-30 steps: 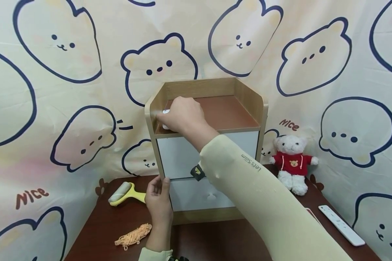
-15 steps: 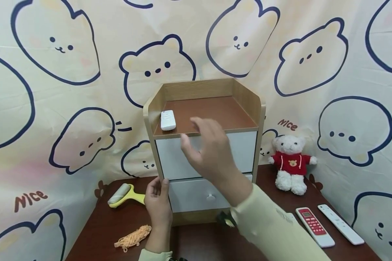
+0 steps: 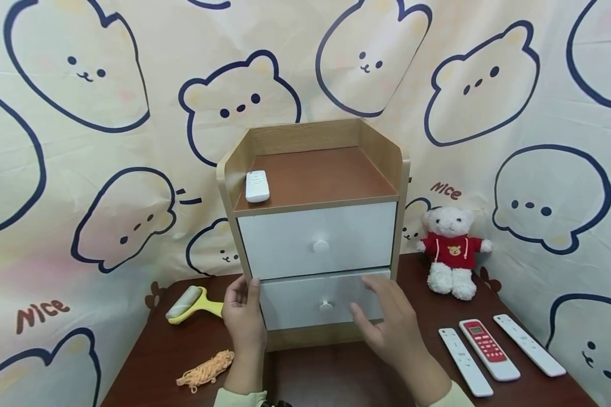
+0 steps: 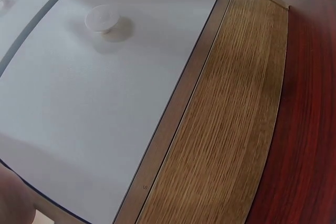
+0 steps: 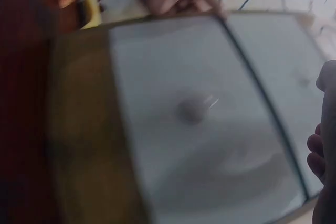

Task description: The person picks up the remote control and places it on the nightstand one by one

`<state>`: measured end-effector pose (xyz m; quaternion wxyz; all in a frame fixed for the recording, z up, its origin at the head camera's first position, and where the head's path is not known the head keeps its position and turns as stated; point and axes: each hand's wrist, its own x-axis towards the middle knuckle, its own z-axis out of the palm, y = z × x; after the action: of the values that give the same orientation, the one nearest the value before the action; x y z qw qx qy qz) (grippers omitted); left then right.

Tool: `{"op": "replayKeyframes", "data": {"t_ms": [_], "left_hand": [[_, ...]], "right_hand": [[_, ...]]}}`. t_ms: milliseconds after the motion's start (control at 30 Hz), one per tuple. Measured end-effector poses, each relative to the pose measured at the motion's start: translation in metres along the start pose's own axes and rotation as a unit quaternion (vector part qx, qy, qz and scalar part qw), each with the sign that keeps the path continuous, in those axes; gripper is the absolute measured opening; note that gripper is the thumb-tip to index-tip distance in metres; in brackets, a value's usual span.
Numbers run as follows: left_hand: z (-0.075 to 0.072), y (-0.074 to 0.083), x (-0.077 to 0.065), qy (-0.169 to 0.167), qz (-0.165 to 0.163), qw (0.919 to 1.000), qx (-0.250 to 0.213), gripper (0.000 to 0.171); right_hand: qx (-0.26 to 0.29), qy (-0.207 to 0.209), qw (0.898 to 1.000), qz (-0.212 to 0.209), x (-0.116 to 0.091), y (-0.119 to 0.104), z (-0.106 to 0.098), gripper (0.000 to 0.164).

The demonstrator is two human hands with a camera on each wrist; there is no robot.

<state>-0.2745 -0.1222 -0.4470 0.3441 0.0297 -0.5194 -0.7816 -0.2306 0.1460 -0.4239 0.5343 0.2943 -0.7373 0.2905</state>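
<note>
A small wooden cabinet [image 3: 315,338] with two white drawers stands on the dark red-brown table. Its upper drawer [image 3: 285,243] and lower drawer [image 3: 295,308] are both closed, each with a round white knob. My left hand [image 3: 245,322] grips the cabinet's left side edge, thumb at the front and fingers bent against the side. In front of the lower drawer's right part, my right hand [image 3: 394,325] hovers with fingers spread and nothing in them. A white remote control [image 3: 257,186] lies on the cabinet's brown top shelf [image 3: 321,175], at the left.
Right of the cabinet sits a white teddy bear [image 3: 452,251] in a red hoodie. Nearer lie a white remote [image 3: 465,362], a red-and-white remote [image 3: 489,350] and another white remote [image 3: 529,345]. At left are a yellow lint roller [image 3: 198,305] and a peach yarn bundle [image 3: 206,370].
My right hand has let go of the white remote on the top shelf and moved down and right, in front of the lower drawer. The left hand stays at the cabinet's side.
</note>
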Motion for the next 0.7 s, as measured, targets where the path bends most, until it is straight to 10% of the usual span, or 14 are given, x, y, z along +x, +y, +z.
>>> {"op": "replayKeyframes", "data": {"t_ms": [267, 700], "left_hand": [[-0.001, -0.001, 0.000, -0.010, 0.011, 0.9999, -0.007, 0.025], [-0.001, -0.002, 0.001, -0.001, 0.005, 1.0000, 0.002, 0.027]], "right_hand": [[-0.047, -0.095, 0.987, 0.118, -0.065, 0.023, -0.021, 0.054], [-0.157, -0.137, 0.932, 0.298, -0.122, 0.050, -0.052, 0.063]]}}
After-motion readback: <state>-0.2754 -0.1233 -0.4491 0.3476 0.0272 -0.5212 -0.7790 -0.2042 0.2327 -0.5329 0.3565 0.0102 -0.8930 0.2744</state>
